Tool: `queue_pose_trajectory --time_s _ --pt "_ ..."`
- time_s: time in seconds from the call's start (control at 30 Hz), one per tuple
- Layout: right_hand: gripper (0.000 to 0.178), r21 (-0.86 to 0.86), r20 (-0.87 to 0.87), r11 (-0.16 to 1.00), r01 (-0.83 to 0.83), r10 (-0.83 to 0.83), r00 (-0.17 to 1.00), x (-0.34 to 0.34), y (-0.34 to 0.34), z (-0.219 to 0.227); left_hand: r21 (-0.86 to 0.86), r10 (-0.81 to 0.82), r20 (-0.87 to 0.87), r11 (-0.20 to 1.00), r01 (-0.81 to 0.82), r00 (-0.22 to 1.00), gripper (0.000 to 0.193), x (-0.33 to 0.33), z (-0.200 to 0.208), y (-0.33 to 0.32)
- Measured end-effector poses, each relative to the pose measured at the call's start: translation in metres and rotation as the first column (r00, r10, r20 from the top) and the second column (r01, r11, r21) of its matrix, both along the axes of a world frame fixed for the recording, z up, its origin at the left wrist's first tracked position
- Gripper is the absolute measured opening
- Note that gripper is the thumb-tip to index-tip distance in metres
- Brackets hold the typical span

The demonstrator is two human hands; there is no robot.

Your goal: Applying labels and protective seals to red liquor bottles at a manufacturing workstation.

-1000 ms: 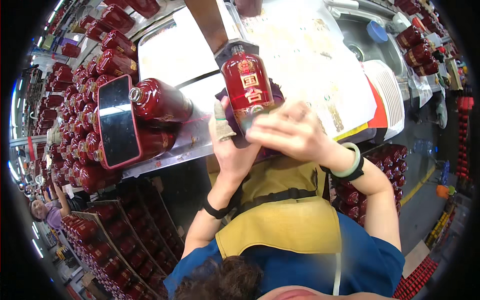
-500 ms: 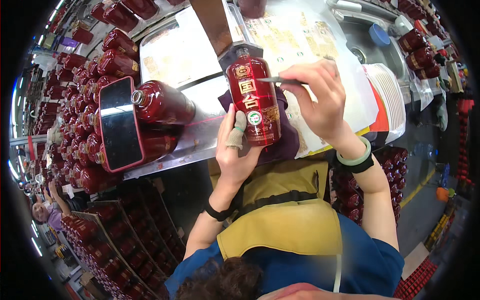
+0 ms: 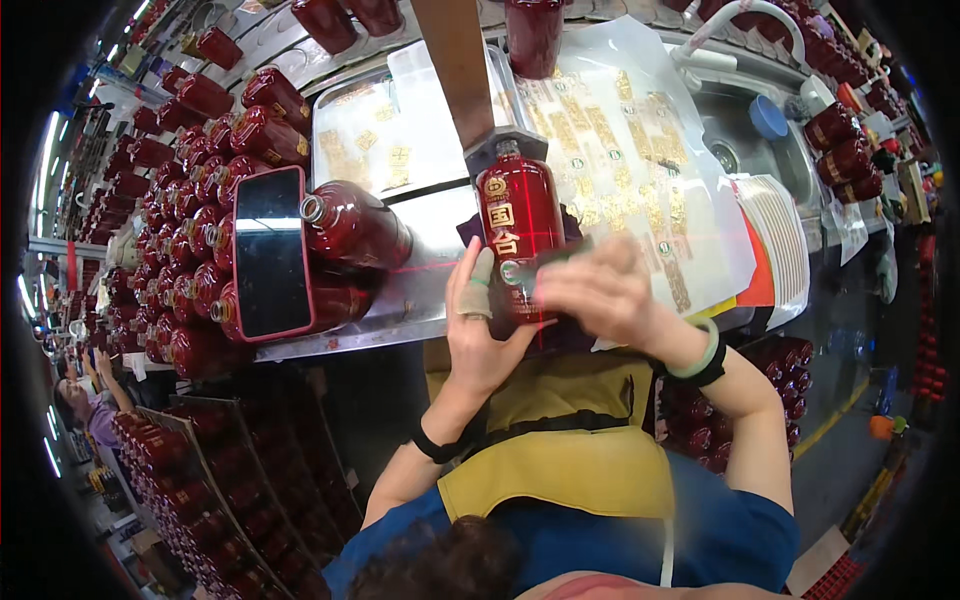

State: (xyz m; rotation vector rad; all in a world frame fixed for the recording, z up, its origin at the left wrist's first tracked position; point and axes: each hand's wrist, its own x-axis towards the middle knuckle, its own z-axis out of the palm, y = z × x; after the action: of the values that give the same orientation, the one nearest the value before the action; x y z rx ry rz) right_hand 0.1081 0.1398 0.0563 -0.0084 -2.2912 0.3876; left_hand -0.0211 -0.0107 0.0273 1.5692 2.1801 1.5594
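Observation:
A red glass bottle [image 3: 538,208] with gold characters and a round green-and-white emblem lies tilted, its neck against a dark metal bracket [image 3: 507,143]. My left hand [image 3: 482,335], with pale covers on some fingers, is wrapped round its lower left side and base. Over the bottle's lower right side, my right hand [image 3: 615,298] is closed and smeared by motion. A slim dark pointed tool [image 3: 565,250], which looks like tweezers, sticks out from its fingers. The right fingers hide part of the emblem and the lower front. A dark cloth [image 3: 468,229] lies beneath the bottle.
White sheets [image 3: 640,190] bearing gold and green decals lie to the right, a white tray [image 3: 340,140] to the left. A phone [image 3: 270,255] leans by more red bottles [image 3: 360,225]. Beyond the sheets are a sink [image 3: 740,125] and a stack of ridged white pieces [image 3: 778,235].
My right hand has moved down and left with the tool, from the upper characters to the bottle's lower right. My left hand still holds the bottle. The view has shifted slightly.

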Motion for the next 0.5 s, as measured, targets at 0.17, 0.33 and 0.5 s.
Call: queue_pose_trajectory --time_s 0.17,0.33,0.5 --pt "0.020 -0.106 -0.008 0.994 0.016 -0.017 1.000 -0.005 0.005 0.016 -0.015 -0.067 0.129 0.997 0.070 0.989 0.089 -0.004 -0.014 -0.004" --pt "0.020 0.064 0.042 0.967 -0.247 0.244 0.969 0.012 -0.007 0.001 -0.081 -0.104 0.165 0.990 0.119 0.981 0.088 -0.012 -0.012 0.000" --pt "0.021 -0.025 -0.022 0.999 0.046 -0.046 0.999 0.001 0.014 0.005 -0.170 -0.008 0.197 0.985 0.042 0.980 0.084 -0.010 -0.010 0.002"
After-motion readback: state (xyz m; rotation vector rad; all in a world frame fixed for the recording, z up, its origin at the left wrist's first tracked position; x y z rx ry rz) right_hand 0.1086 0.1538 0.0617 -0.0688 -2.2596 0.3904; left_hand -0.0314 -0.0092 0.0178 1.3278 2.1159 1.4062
